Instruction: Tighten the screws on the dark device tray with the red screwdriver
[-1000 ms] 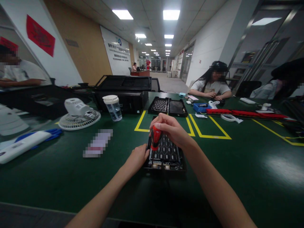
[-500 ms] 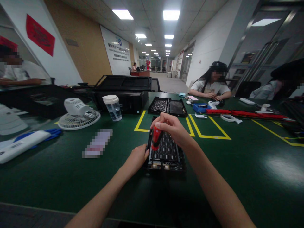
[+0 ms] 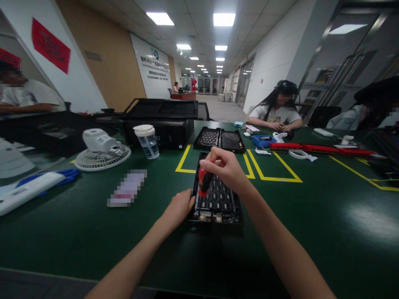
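Note:
A black tray-like device [image 3: 218,203] with a honeycomb grid of cells lies on the green table [image 3: 77,232] in front of me. My right hand [image 3: 226,168] grips a red-and-black screwdriver [image 3: 204,180], held upright with its tip down at the device's left side. My left hand [image 3: 181,207] rests against the device's left edge and steadies it. A small circuit strip shows along the near edge of the device.
A second open black case [image 3: 220,140] lies beyond, inside yellow floor-tape lines. A white fan [image 3: 101,151], a plastic cup [image 3: 147,141] and a big black box [image 3: 162,120] stand at the left. Other people sit at the far right and left with their own parts.
My right hand and the screwdriver have shifted slightly up and away; the grip has turned a little. My left hand stays at the device's edge.

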`<move>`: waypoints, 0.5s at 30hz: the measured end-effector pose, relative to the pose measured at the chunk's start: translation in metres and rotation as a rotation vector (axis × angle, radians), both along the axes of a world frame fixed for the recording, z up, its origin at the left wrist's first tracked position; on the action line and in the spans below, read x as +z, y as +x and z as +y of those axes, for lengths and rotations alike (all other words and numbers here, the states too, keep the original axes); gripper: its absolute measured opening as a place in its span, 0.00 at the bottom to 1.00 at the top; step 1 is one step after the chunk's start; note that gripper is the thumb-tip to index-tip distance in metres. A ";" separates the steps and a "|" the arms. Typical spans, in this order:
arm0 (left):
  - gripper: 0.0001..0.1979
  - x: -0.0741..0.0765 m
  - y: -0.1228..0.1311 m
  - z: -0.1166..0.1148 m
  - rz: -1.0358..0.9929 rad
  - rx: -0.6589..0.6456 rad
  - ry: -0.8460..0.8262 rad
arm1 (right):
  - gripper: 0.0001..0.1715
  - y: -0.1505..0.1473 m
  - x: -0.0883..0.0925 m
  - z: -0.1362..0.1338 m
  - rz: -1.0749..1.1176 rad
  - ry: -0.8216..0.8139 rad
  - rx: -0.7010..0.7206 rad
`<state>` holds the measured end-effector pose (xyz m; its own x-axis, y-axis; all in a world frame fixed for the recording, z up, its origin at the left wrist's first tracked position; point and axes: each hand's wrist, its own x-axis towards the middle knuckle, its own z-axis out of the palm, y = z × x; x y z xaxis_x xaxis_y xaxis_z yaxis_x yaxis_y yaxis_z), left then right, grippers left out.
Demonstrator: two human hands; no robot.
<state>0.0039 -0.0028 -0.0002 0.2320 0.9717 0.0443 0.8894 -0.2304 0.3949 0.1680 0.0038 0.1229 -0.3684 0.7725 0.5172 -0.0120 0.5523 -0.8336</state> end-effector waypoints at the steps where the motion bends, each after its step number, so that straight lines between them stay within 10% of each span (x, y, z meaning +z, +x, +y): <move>1: 0.11 0.001 0.000 0.000 0.002 0.003 -0.001 | 0.17 0.000 0.000 -0.001 -0.019 0.018 -0.024; 15: 0.11 0.002 0.001 0.000 0.005 0.004 -0.008 | 0.18 -0.002 0.001 -0.007 -0.095 0.085 -0.200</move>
<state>0.0053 -0.0028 0.0018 0.2285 0.9729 0.0354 0.8922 -0.2238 0.3923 0.1663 -0.0036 0.1235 -0.2627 0.7904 0.5534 0.1812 0.6037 -0.7763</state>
